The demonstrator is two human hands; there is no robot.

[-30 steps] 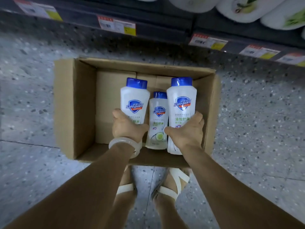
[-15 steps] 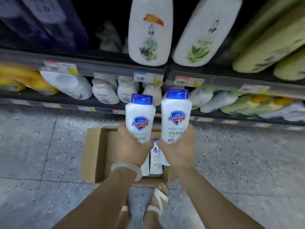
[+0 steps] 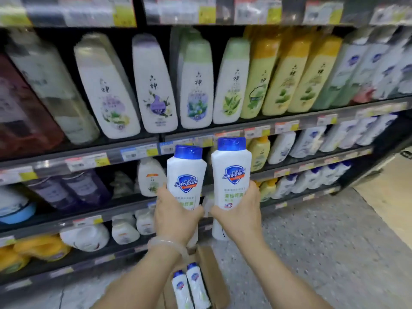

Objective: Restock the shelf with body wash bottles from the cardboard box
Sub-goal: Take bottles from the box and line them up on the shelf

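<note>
I hold two white Safeguard body wash bottles with blue caps upright in front of the shelves. My left hand (image 3: 176,215) grips the lower half of the left bottle (image 3: 186,175). The right bottle (image 3: 231,172), slightly higher, is gripped the same way by my right hand (image 3: 239,212). Both bottles sit level with the second shelf rail (image 3: 133,152). Below my arms the cardboard box (image 3: 211,270) stands on the floor, with two more blue-capped bottles (image 3: 189,284) lying in it, partly hidden by my left forearm.
The black shelving holds several rows of bottles: tall white and green ones (image 3: 196,85) on the upper shelf, smaller white and yellow ones (image 3: 310,141) at right, purple ones (image 3: 73,190) at left. Speckled floor (image 3: 323,241) stretches to the right.
Both hands lifted the two bottles out of the box and up to shelf height. The view swung from the box on the floor up to the shelves.
</note>
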